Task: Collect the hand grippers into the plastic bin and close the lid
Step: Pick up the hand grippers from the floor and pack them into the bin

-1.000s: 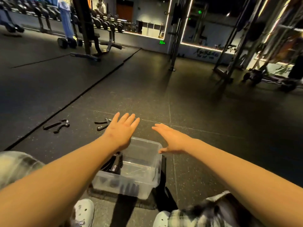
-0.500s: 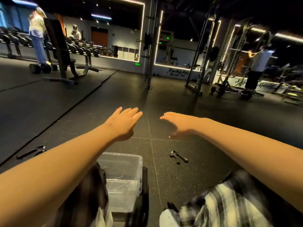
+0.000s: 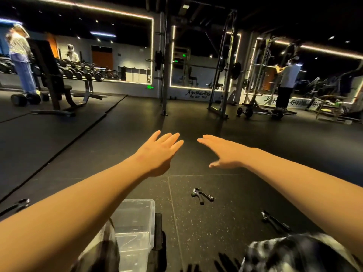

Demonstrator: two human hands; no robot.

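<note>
The left hand [image 3: 159, 152] and right hand [image 3: 225, 154] reach forward side by side, apart, both flat, holding nothing. The clear bin [image 3: 135, 214] sits at 6 o'clock. From it, 1 gripper [image 3: 202, 196] lies at 2 o'clock, a 2nd gripper [image 3: 275, 222] at 3, a 3rd gripper [image 3: 17, 206] at 9.

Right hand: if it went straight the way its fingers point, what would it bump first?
Probably the left hand: the right hand aims its straight fingers across at the left fingertips. Depth is unclear, so it might slip past over the dark floor.
</note>
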